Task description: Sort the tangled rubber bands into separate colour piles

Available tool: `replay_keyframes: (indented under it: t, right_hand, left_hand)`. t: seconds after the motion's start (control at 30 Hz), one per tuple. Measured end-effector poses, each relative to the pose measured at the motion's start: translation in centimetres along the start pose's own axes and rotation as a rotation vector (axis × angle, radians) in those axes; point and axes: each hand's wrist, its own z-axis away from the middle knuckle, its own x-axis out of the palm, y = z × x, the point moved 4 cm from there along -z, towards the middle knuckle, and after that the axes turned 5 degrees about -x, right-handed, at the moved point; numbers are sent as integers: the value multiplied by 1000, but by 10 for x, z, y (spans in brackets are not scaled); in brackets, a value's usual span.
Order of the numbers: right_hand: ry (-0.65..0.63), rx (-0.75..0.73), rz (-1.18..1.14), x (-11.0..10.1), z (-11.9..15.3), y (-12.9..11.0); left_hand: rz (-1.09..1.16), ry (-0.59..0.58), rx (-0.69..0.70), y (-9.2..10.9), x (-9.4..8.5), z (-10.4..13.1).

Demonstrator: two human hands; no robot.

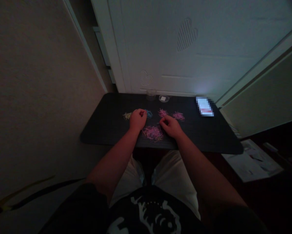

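On the dark table (104,122) lies a mixed pile of thin, mostly pink sticks (152,133), nearest to my body. Farther back are a yellowish pile (127,116), a blue pile (149,113) and two pink piles, one (162,112) left of the other (178,116). My left hand (138,118) is closed between the yellowish and blue piles, its fingertips beside the blue sticks. My right hand (169,125) is closed in a pinch just in front of the left pink pile. Anything between the fingertips of either hand is too small to make out.
A clear round container (151,94) and a small round lid-like dish (163,98) stand at the table's back edge. A lit phone (204,106) lies at the back right. Behind the table rises a white panel (160,48) with heart reliefs. Papers (253,161) lie low at the right.
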Motion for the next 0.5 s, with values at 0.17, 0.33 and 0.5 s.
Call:
replay_keyframes:
  t: [0.17, 0.33, 0.5]
  right_hand:
    - [0, 56, -132, 0, 0, 3]
    - [-24, 60, -194, 3, 0, -2]
    - [-48, 65, -195, 5, -1, -5]
  left_hand:
    - [46, -172, 149, 11, 3, 12]
    - [31, -404, 368, 29, 8, 28]
    - [34, -440, 368, 30, 8, 29]
